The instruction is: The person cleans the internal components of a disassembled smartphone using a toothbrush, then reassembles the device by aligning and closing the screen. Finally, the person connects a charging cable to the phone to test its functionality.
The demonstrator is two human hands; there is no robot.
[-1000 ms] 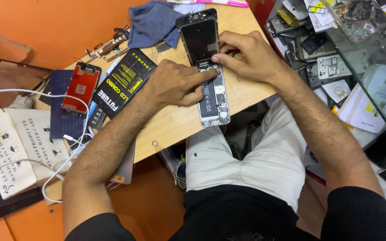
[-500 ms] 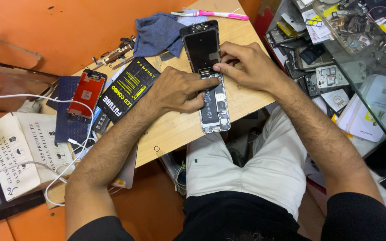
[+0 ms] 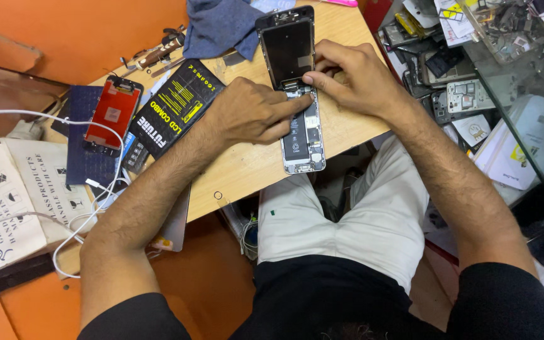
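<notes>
Head view: left hand [image 3: 253, 116] and right hand [image 3: 347, 79] both pinch at the opened phone's [image 3: 303, 135] hinge connectors; a slip could tear the flex to the screen [image 3: 288, 50].

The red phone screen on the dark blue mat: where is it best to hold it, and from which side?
Probably by its two long edges. The red phone screen lies flat, face down, on the dark blue mat, so come from above and pinch near the middle. Avoid the end where the white cable crosses it.
</notes>
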